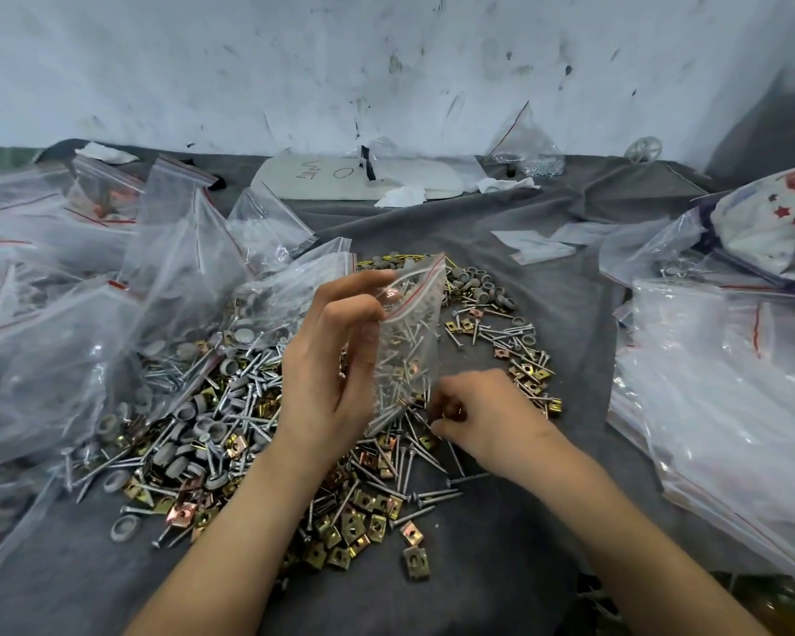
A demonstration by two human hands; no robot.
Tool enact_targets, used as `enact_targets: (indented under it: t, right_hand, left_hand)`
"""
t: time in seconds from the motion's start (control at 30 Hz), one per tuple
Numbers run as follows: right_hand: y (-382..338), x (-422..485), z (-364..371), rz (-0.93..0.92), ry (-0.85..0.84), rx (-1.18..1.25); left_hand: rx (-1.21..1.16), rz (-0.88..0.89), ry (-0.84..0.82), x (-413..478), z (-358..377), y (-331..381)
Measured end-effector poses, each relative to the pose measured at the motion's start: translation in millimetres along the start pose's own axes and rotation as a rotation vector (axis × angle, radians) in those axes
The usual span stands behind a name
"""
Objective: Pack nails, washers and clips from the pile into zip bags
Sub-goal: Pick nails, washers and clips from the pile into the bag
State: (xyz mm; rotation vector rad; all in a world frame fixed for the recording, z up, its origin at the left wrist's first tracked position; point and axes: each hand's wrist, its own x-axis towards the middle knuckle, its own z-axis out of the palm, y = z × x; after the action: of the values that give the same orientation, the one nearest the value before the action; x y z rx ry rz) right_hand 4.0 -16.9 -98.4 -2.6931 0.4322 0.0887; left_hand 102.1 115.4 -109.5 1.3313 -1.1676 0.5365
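- The left grip (336,360) pinches the zip bag (409,342) near its top edge, with the thumb on one side and the fingers on the other.
- The bag hangs down from that pinch. It is partly full of nails, and its bottom sits right at the pile (230,406), just beside the right grip (478,415).
- The right grip is curled with its fingertips down in the pile, right by the bag's bottom corner. I cannot tell if it has a piece in it yet.
- The bag is held only on one side of its top. I think the other side could flop shut, and then new pieces would miss and fall back.
- The bag is thin and the nails inside are pointy. They could poke a hole if the bag is squeezed or shaken hard.
- If the pinch slips, the bag could tip and spill its nails back out.
- The loose nails (249,387) lie every which way, so a fingertip could get pricked when it digs in.
- The clips (363,516) and grey washers (189,415) lie mixed in with the nails on the grey surface (501,566), so a grab may bring up the wrong piece.
- Filled bags (65,337) crowd the left side of the pile and could slide onto it.
- A stack of empty bags (717,383) lies well apart on the right.
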Motion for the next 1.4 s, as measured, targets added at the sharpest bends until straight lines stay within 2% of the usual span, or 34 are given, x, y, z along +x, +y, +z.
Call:
enact_targets:
  t: [0.07,0.17,0.27,0.33,0.4,0.47,0.53,0.6,0.8,0.87,0.97,1.03,1.17,1.4]
  right_hand:
    - [0.8,-0.7,-4.7,-0.01,0.045,0.083]
    - [-4.4,-7.4,-23.5,-0.084,0.25,0.384]
    - [-14.2,-16.2,-49.8,-0.258,0.514,0.616]
    - [-24.2,-22.0,-63.7,-0.398,0.634,0.703]
    - [-35.4,-25.0,-71.2,-0.511,0.686,0.66]
    - [-42.8,-24.5,-74.2,-0.581,0.702,0.476]
    - [-45.6,-22.7,-73.9,-0.599,0.691,0.257]
    - [-43.9,-21.9,-72.1,-0.58,0.681,0.148]
    - [-24.8,-19.2,-66.0,-0.431,0.805,0.35]
    - [-13.5,-13.2,-58.6,-0.268,0.676,0.361]
    - [0.7,-2.4,-37.2,0.049,0.17,0.154]
    - [5.8,1.9,-21.2,0.13,-0.035,0.039]
    - [4.6,6.9,-7.5,0.099,-0.053,-0.026]
    - [10.4,6.7,-8.9,-0.014,-0.034,0.104]
  left_hand:
    - [0.005,-0.001,-0.008,0.1,-0.2,0.4]
    - [0.002,0.004,-0.017,0.8,0.3,1.7]
    - [-0.008,0.015,-0.039,1.1,0.8,3.7]
    - [-0.017,0.018,-0.055,0.5,0.6,4.1]
    - [-0.027,0.028,-0.072,-0.1,0.5,4.2]
    - [-0.035,0.044,-0.079,-0.7,1.4,4.4]
    - [-0.05,0.051,-0.081,-0.9,2.3,5.2]
    - [-0.051,0.049,-0.072,-0.7,2.6,5.3]
    - [-0.015,0.027,-0.025,0.5,1.3,5.2]
    - [-0.013,0.017,-0.003,0.6,1.4,4.1]
    - [-0.017,0.017,0.017,0.1,1.8,2.0]
    - [-0.025,0.024,0.021,-0.2,2.0,0.8]
    - [-0.033,0.007,0.026,-0.2,1.6,-0.2]
    - [0.015,0.002,0.008,-1.4,1.3,-0.2]
